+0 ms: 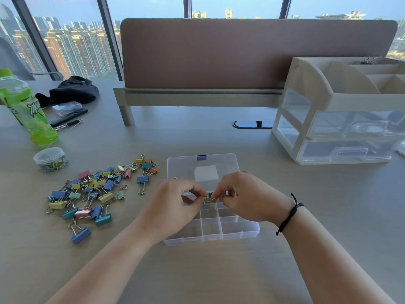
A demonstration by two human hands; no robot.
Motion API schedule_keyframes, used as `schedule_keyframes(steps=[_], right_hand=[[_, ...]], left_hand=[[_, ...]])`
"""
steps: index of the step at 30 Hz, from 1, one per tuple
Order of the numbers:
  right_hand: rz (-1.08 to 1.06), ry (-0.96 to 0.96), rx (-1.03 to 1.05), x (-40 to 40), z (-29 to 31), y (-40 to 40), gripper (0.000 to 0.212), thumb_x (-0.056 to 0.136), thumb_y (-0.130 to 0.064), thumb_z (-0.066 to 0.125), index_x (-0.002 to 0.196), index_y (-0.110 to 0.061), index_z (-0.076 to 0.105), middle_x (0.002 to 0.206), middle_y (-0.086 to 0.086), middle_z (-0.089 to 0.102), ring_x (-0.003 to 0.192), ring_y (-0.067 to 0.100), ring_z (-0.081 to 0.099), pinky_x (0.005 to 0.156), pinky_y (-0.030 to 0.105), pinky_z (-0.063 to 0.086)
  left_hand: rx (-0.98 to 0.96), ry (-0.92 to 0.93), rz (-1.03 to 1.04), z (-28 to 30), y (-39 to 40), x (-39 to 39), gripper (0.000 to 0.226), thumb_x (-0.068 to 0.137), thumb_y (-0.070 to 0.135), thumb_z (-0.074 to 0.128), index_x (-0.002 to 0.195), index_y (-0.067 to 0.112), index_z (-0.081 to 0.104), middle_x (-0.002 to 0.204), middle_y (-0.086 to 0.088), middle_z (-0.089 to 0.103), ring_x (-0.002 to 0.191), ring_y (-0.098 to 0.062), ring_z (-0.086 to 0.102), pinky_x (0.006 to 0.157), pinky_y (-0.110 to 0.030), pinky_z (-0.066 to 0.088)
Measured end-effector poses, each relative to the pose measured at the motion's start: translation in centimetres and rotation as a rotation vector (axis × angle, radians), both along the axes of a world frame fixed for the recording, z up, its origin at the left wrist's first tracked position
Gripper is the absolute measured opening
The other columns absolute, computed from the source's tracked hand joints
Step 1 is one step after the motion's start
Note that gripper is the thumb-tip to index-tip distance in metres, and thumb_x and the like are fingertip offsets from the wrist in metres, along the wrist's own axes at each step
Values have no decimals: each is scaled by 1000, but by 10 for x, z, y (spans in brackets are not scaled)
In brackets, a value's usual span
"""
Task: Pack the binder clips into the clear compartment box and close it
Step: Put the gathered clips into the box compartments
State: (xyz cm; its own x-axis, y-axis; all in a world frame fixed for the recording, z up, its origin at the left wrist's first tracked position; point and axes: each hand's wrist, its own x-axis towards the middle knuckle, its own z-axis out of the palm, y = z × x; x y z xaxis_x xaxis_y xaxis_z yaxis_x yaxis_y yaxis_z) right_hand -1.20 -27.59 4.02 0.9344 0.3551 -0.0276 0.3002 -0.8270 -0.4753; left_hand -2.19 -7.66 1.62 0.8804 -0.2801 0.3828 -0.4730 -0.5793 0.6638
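Observation:
The clear compartment box (232,231) lies open at the desk's middle, its lid (186,165) flat behind it with a blue latch. Above its middle compartments my left hand (173,205) and my right hand (243,196) together pinch one small yellow binder clip (207,198) by their fingertips. A loose pile of several coloured binder clips (94,189) spreads on the desk left of the box, with a blue one (81,234) nearest me.
A round tub of paper clips (50,159) and a green bottle (26,108) stand at the left. A white drawer organiser (337,110) sits at the right. A brown desk divider (241,53) runs along the back; a black pouch (72,91) and pen lie far left.

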Motion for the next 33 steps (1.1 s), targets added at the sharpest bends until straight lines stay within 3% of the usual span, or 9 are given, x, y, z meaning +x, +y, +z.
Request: schedule_keyframes(steps=[2, 5, 11, 20, 25, 30, 33], right_hand=[[7, -6, -7, -1, 1, 1, 29, 90, -17, 54, 98, -35, 76, 89, -8, 69, 78, 13, 61, 77, 31, 54], [16, -5, -18, -2, 3, 1, 29, 91, -17, 54, 99, -33, 76, 93, -11, 68, 80, 7, 58, 77, 25, 52], [29, -21, -24, -5, 7, 3, 29, 89, -16, 53, 100, -32, 74, 74, -22, 54, 69, -5, 47, 60, 6, 31], [21, -41, -17, -7, 10, 4, 19, 92, -23, 57, 95, -32, 74, 64, -24, 51, 66, -8, 48, 55, 6, 33], [27, -61, 19, -7, 10, 3, 15, 87, -22, 60, 86, -33, 70, 67, -23, 61, 69, -2, 55, 63, 8, 40], [23, -88, 23, -5, 8, 3, 9, 88, -27, 64, 82, -32, 70, 62, -22, 57, 67, -1, 56, 61, 9, 40], [17, -90, 1, -5, 5, 6, 10, 87, -26, 62, 84, -30, 71, 63, -21, 59, 70, -2, 53, 67, 17, 45]], left_hand=[[15, 3, 0, 0, 0, 0, 19, 81, 10, 76, 82, 29, 78, 75, 24, 70, 64, 1, 69, 61, -11, 51], [30, -14, -10, 0, 0, 0, 16, 81, 11, 76, 85, 26, 79, 80, 19, 73, 68, 1, 69, 65, -20, 56], [115, -108, -69, -2, -1, 3, 15, 79, 9, 76, 87, 22, 80, 82, 10, 75, 73, -1, 69, 66, -28, 57], [96, -87, -58, -2, -2, 4, 16, 73, 6, 76, 82, 19, 79, 78, 7, 74, 67, -2, 68, 64, -28, 57], [149, -116, -67, 0, -3, 5, 16, 72, 5, 76, 80, 18, 80, 76, 7, 74, 66, -3, 67, 64, -22, 54], [167, -134, -68, 0, -3, 5, 13, 72, 8, 74, 78, 19, 79, 74, 8, 73, 66, -3, 65, 63, -26, 54], [188, -139, -60, -1, -3, 6, 11, 71, 13, 70, 77, 19, 78, 72, 8, 72, 66, -4, 64, 61, -26, 52]])
